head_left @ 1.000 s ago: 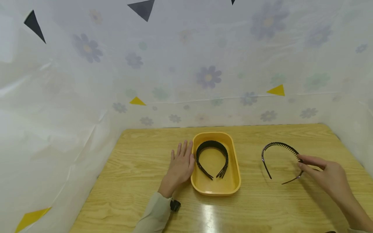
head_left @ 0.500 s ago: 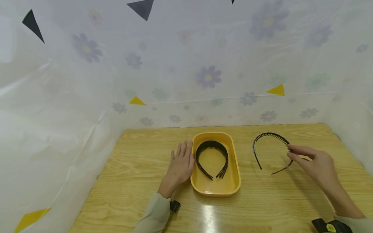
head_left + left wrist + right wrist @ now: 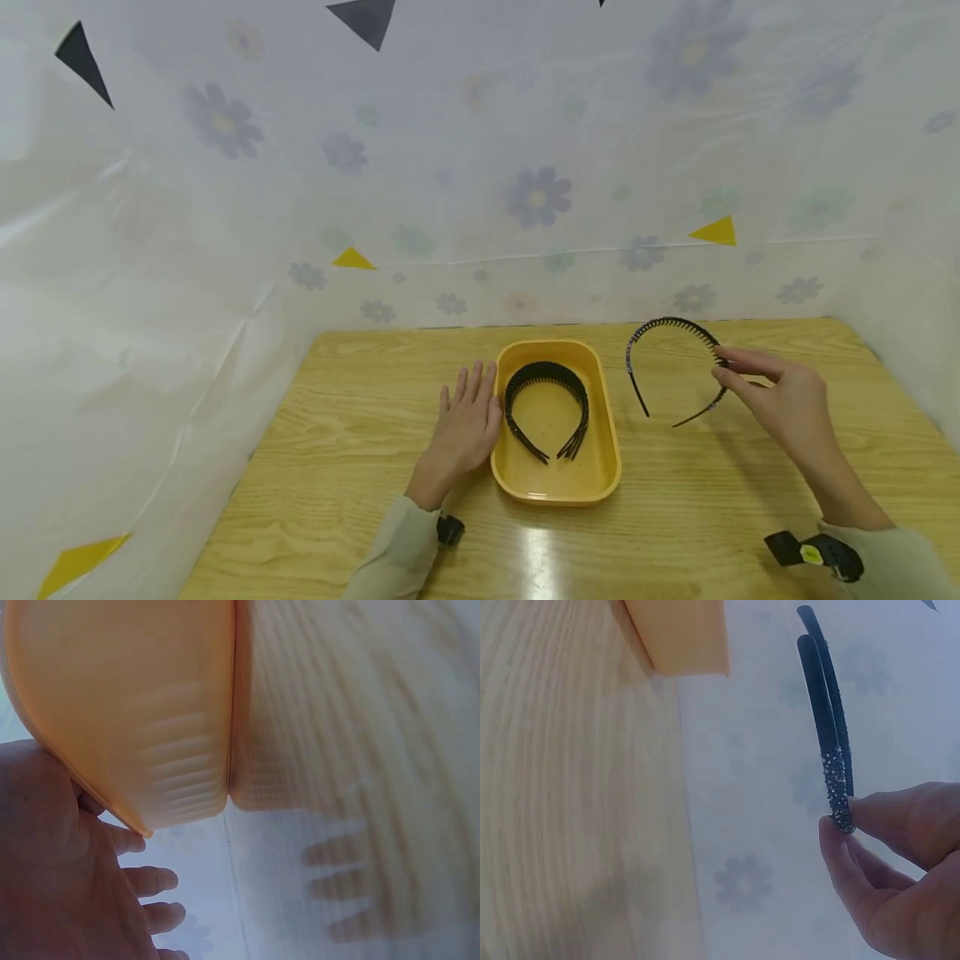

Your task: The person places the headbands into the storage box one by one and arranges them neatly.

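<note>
My right hand (image 3: 787, 404) pinches a thin black toothed headband (image 3: 670, 323) by one side, between thumb and fingers, up over the table to the right of a yellow tray (image 3: 611, 467). In the right wrist view the same headband (image 3: 835, 780) shows a sparkly, glittering section near the fingertips, its ends pointing up. My left hand (image 3: 463, 429) lies with straight fingers along the tray's left rim. From below, the left wrist view shows that hand (image 3: 52, 855) against the tray's outer wall (image 3: 165, 712). Black headbands (image 3: 546, 372) lie nested together inside the tray, their teeth facing inward.
The light wooden table (image 3: 337, 433) ends at a white plastic sheet (image 3: 450, 208) printed with flowers, which also rises at the sides. Black and yellow triangles are stuck on the sheet. A black camera strap (image 3: 817, 554) sits around the right wrist.
My right hand has carried the headband leftward and away from me, closer to the tray. The left hand, the tray and the headbands in it have stayed put.
</note>
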